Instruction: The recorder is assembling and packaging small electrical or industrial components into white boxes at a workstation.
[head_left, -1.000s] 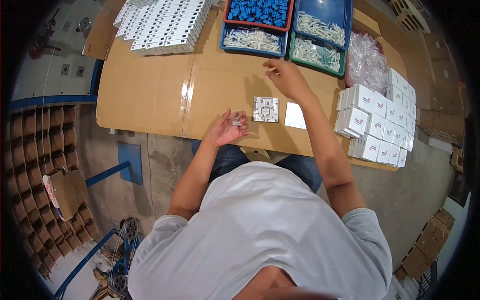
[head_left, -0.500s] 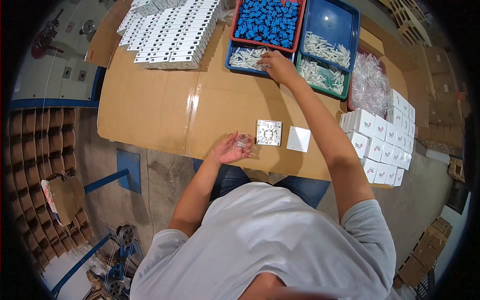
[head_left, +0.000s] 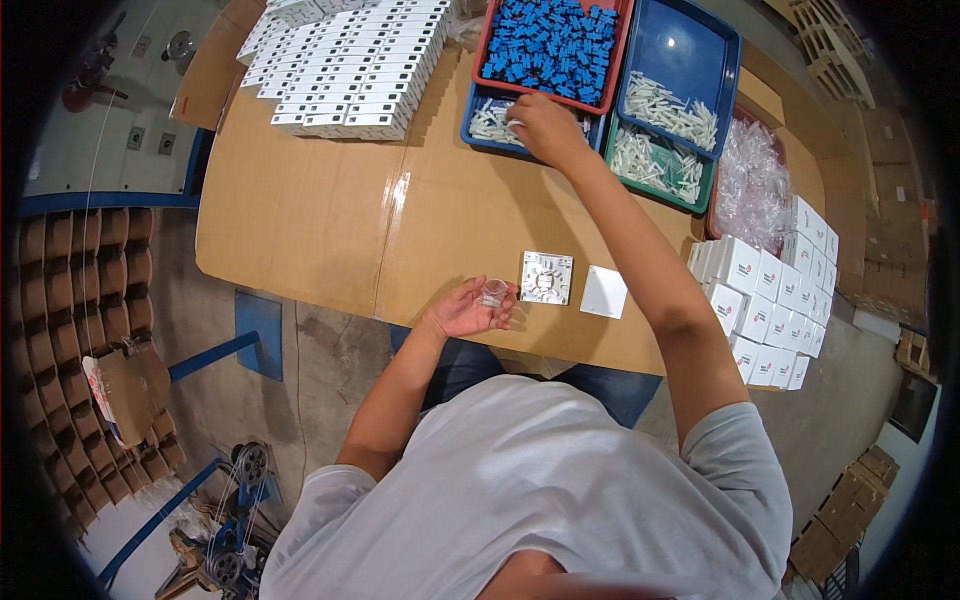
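Head view: right hand [head_left: 540,125] is way up at the top center, fingers curled into the blue tray [head_left: 478,122] of small white parts [head_left: 492,118], pinching one I think. Left hand [head_left: 470,310] sits mid-frame near the desk [head_left: 330,220] edge, cupped open around a small clear plastic piece [head_left: 493,293], just left of the white square plate [head_left: 546,277].

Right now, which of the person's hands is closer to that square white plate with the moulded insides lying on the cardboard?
The left. The left hand, cupping a small clear plastic piece, sits just beside the square white plate. The right hand is far off, reaching into a blue tray of white parts.
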